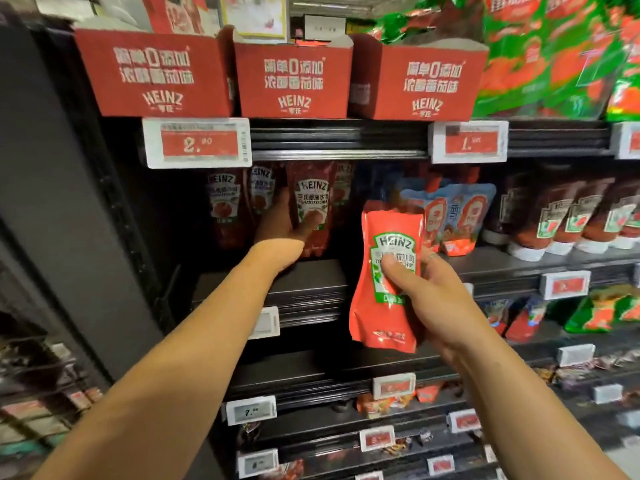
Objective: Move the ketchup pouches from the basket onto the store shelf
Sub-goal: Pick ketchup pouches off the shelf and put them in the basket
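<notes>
The left hand steadies an upright Heinz ketchup pouch at the shelf's left end, while the right hand pinches a second pouch, long axis vertical, just right of it.

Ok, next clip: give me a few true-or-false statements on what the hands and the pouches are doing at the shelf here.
1. The right hand holds a red ketchup pouch in front of the shelf. True.
2. The left hand is empty and hangs by the person's side. False: it grips a dark pouch standing on the shelf.
3. The price tag above the left hand reads 7. False: it starts with 2.
4. Three red Heinz boxes sit on the shelf above. True.
</notes>
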